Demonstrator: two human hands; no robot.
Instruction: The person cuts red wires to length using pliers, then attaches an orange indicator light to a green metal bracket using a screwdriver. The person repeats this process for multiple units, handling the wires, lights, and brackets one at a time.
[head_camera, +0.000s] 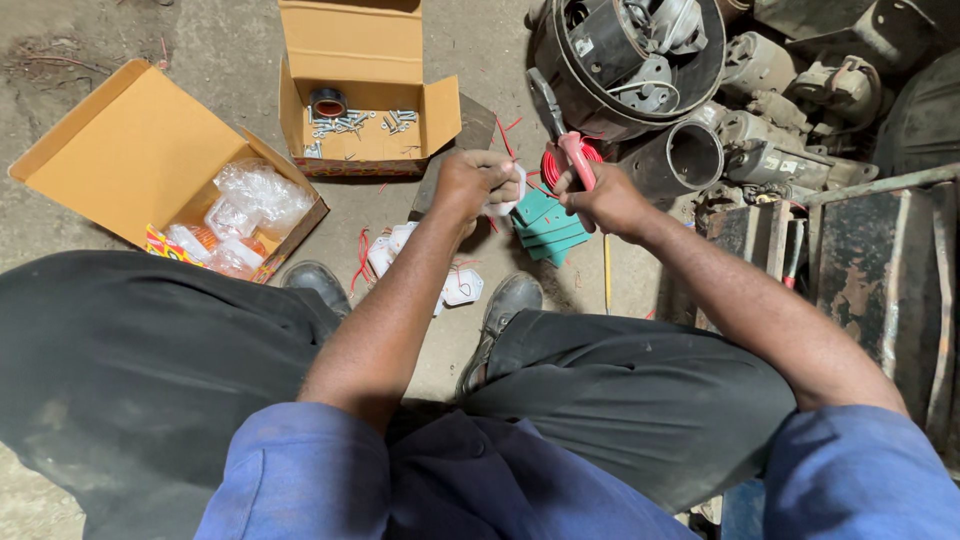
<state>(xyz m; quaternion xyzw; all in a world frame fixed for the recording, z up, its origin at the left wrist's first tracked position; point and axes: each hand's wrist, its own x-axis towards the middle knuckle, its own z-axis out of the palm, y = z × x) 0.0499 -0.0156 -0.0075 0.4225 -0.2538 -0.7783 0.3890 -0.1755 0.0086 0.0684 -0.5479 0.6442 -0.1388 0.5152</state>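
**A:** Head view: what does each hand carry?

**B:** The left hand (472, 185) is clenched on a small white plastic fitting (508, 197). The right hand (600, 200) is clenched on the red handles of a pair of pliers (562, 135), whose dark jaws point toward the far side. Both are held above the floor (210, 60), between the knees and the far heap of metal parts.

**A:** What lies around them?

**B:** A coil of red wire (556, 160) sits just behind the pliers; green flat boxes (546, 228) lie below the hands. More white fittings (455, 285) lie near the shoes. At far centre an open carton of screws (362, 122); at left a carton of bagged parts (240, 215); at far right a drum of motor parts (630, 60).

**A:** What would good handling ask here?

**B:** Probably a steady fitting, held close to the pliers, and a gentle squeeze, since thin plastic seems likely to crack. Whether wire is already in the fitting cannot be told.
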